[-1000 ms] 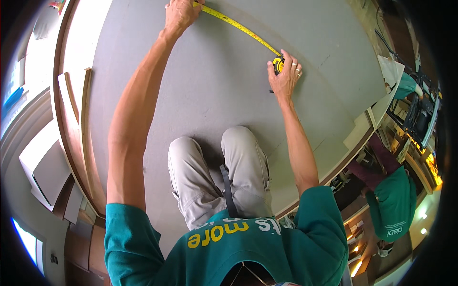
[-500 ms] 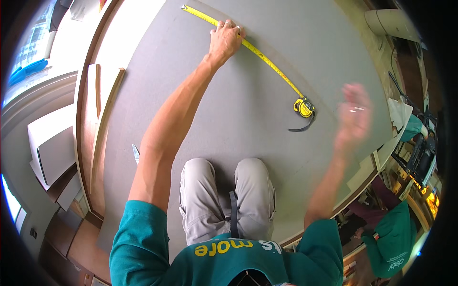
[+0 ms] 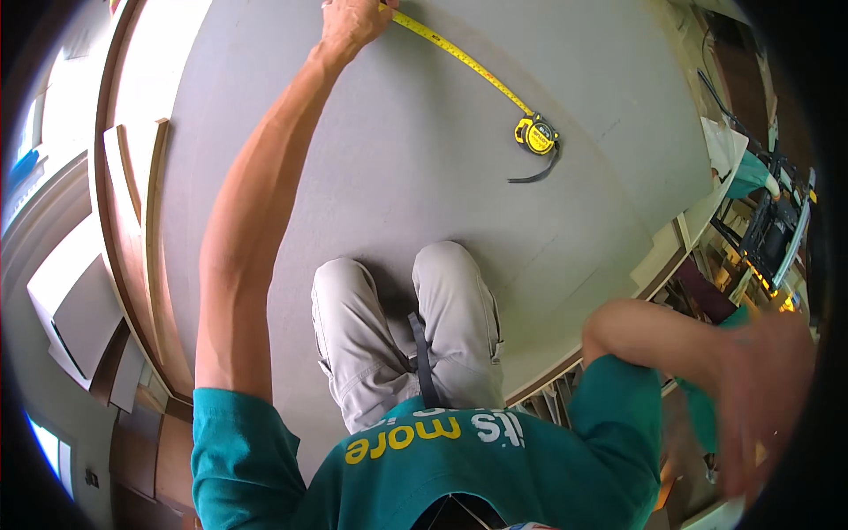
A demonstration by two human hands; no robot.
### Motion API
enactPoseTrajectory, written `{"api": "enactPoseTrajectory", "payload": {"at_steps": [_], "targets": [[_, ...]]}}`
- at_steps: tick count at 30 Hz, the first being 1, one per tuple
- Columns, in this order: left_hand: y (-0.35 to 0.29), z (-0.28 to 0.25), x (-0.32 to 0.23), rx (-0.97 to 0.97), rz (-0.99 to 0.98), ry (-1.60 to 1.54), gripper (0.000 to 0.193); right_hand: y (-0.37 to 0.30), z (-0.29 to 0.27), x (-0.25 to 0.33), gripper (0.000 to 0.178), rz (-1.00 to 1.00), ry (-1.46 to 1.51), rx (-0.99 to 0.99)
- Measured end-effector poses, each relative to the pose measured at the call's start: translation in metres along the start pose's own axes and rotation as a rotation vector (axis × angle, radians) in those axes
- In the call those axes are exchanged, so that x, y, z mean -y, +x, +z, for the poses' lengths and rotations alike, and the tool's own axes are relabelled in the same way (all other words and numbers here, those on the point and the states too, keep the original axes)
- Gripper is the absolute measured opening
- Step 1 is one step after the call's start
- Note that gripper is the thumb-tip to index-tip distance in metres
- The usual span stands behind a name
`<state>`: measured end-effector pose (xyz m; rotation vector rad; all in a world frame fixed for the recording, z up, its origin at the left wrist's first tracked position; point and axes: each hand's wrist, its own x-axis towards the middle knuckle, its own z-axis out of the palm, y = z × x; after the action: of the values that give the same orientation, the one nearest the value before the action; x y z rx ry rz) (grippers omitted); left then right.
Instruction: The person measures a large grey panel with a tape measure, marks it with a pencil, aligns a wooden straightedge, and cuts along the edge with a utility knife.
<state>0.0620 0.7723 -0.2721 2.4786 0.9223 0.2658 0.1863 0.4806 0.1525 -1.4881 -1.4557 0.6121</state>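
A yellow tape measure (image 3: 537,134) lies on the grey board (image 3: 389,168), its blade (image 3: 459,55) pulled out toward the far left. A black strap hangs off the case and rests on the board. At the top edge of the picture my left hand (image 3: 353,19) is closed over the blade; some fingers and the blade's end are cut off. My right hand (image 3: 764,397) is smeared by motion at the far right, raised beside me with the elbow bent. Its fingers cannot be made out. My knees (image 3: 446,274) are on the near part of the board.
Thin wooden strips (image 3: 152,212) lean along the board's left side by a curved-looking brown edge. To the right are a white sheet (image 3: 724,146), black equipment (image 3: 776,234) and another person's teal sleeve (image 3: 749,175). White panels (image 3: 79,305) stand on the left.
My right hand has swung from above the board out to the right and back toward me. The whole view has shifted, so the tape and left hand sit higher in it.
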Motion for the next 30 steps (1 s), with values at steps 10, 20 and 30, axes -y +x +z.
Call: {"api": "enactPoseTrajectory", "payload": {"at_steps": [10, 20, 30], "targets": [[0.000, 0.008, -0.009, 0.030, 0.055, -0.008, 0.016, -0.110, 0.169, -0.308, 0.012, 0.551, 0.009, -0.506], [0.002, -0.002, -0.020, 0.082, 0.023, -0.032, 0.015, -0.123, 0.193, -0.346, 0.010, 0.486, -0.276, -0.541], [0.003, 0.002, -0.018, 0.094, 0.012, -0.062, 0.014, -0.126, 0.195, -0.351, 0.011, 0.472, -0.315, -0.556]]}}
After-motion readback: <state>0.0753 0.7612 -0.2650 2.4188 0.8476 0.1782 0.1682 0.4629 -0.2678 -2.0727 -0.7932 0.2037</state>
